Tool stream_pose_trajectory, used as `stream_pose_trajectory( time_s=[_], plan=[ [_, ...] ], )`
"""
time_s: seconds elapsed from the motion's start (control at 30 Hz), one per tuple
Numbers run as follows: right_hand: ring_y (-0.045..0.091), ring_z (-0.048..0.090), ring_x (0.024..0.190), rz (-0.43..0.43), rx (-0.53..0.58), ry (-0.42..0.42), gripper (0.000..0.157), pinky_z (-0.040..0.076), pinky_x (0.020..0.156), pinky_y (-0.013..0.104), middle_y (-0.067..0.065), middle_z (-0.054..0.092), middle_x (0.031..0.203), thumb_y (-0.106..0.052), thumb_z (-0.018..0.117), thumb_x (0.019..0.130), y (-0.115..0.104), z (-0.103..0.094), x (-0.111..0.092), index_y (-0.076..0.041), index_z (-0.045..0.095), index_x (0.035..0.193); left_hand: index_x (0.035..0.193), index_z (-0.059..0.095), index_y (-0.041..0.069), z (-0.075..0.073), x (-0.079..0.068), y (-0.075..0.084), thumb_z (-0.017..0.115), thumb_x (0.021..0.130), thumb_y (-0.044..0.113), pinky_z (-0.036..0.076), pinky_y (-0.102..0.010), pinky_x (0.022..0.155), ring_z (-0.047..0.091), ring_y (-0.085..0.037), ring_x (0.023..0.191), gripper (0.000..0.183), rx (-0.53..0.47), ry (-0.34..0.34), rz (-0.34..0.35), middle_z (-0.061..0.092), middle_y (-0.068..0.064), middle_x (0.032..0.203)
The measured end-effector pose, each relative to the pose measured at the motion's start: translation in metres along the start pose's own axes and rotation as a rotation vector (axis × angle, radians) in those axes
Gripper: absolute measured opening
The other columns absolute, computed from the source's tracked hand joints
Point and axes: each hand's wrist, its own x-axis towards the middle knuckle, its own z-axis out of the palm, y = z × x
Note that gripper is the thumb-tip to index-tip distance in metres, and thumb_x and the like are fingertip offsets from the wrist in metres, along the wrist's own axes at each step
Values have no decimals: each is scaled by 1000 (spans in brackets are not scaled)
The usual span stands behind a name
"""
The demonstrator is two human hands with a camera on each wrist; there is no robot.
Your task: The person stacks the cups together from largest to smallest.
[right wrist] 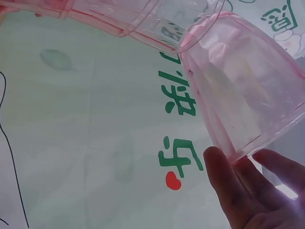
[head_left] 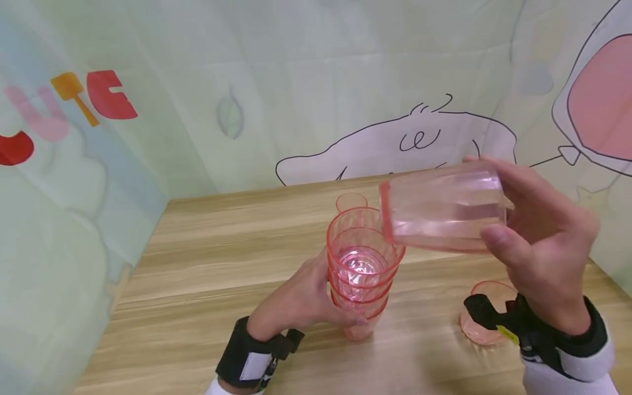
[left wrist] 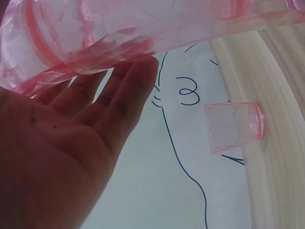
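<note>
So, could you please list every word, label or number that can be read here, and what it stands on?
"UTE": coloured letters on the printed backdrop, after a cut-off red shape.
"快乐": green characters on the backdrop.
Unclear: green markings at the right wrist view's top right.
Too small: yellow label on the right wrist strap.
Nothing readable on the tilted cup or stacked cups.

The head camera peers forward and down at the cup stack [head_left: 362,282] from above its near side. Both wrist cameras sit close by the stack, rolled sideways, facing the backdrop [head_left: 306,82] behind it. Head and left-wrist views share the far cup [left wrist: 234,128] beyond the stack; head and right-wrist, the tipped cup [head_left: 439,211] at its rim.
</note>
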Motion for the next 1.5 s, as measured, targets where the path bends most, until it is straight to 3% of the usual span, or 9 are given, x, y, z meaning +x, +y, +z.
stream_pose_trajectory(
  time_s=[0.17,0.37,0.73,0.93,1.0,1.2,1.5],
  plan=[
    [43,56,117,34,-81,-181,63,57,87,31,39,56,126,4,86,71,-7,0,13,25,55,121,142,41,29,0,1,-1,96,68,24,48,-36,102,58,-11,117,92,8,4,18,61,11,130],
    [43,53,117,14,-174,-369,66,55,90,29,39,53,130,8,87,66,-16,4,25,23,57,123,141,41,30,1,3,-3,94,69,23,51,-35,98,59,-13,114,90,-7,-2,14,61,10,129],
    [41,58,115,-40,-185,-482,82,54,94,35,34,58,127,11,93,55,-17,29,39,18,56,128,139,42,32,1,7,-6,93,69,29,52,-34,96,61,-13,110,86,10,-7,-3,62,10,125],
    [37,58,119,-52,-246,-540,83,52,97,37,29,58,133,2,95,61,-7,39,33,15,55,132,141,39,30,2,8,-7,95,69,27,49,-35,100,60,-11,114,91,25,-12,25,61,10,128],
    [35,58,119,-11,-281,-554,84,53,96,38,25,58,134,1,95,62,-4,40,29,12,54,135,142,38,31,2,9,-7,95,69,27,49,-35,101,59,-10,115,92,33,-13,24,61,11,128],
    [24,62,119,228,-390,-592,98,54,95,35,8,63,135,7,94,60,2,39,17,-4,50,146,144,35,33,2,10,-5,94,70,28,48,-36,101,57,-10,118,95,42,-17,20,58,12,131],
    [23,61,122,346,-352,-605,102,50,99,32,10,61,137,7,91,66,9,36,6,-11,41,154,145,36,31,1,8,-6,95,69,23,49,-34,101,59,-11,117,96,43,-16,25,59,10,131]
  ],
)
